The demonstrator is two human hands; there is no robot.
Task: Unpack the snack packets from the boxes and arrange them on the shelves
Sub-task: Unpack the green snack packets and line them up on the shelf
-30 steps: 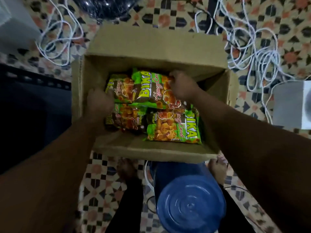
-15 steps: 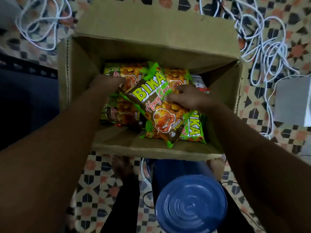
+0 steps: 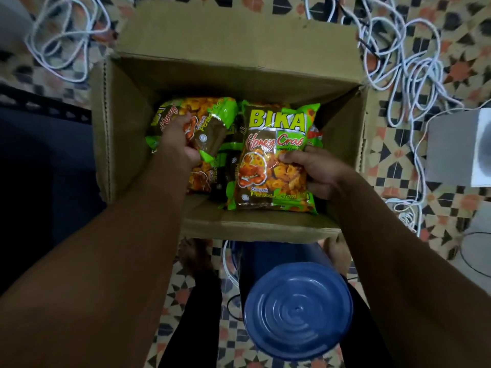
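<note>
An open cardboard box (image 3: 125, 134) stands on the patterned floor in front of me, with green and orange Bika Honey Crab snack packets inside. My right hand (image 3: 316, 168) grips one packet (image 3: 273, 155) by its right side, label upright and facing me, lifted above the others. My left hand (image 3: 178, 142) holds a second packet (image 3: 210, 120) at the box's left side. More packets (image 3: 204, 179) lie underneath, partly hidden.
A blue round-lidded container (image 3: 297, 309) stands just below the box, between my feet. Tangled white cables (image 3: 403, 62) lie on the floor at upper right and upper left. A grey-white box (image 3: 457, 147) sits at the right edge, a dark surface (image 3: 39, 155) at the left.
My right hand has turned its packet upright and raised it toward the box's right side. My left hand has closed on another packet at the left and begun lifting it.
</note>
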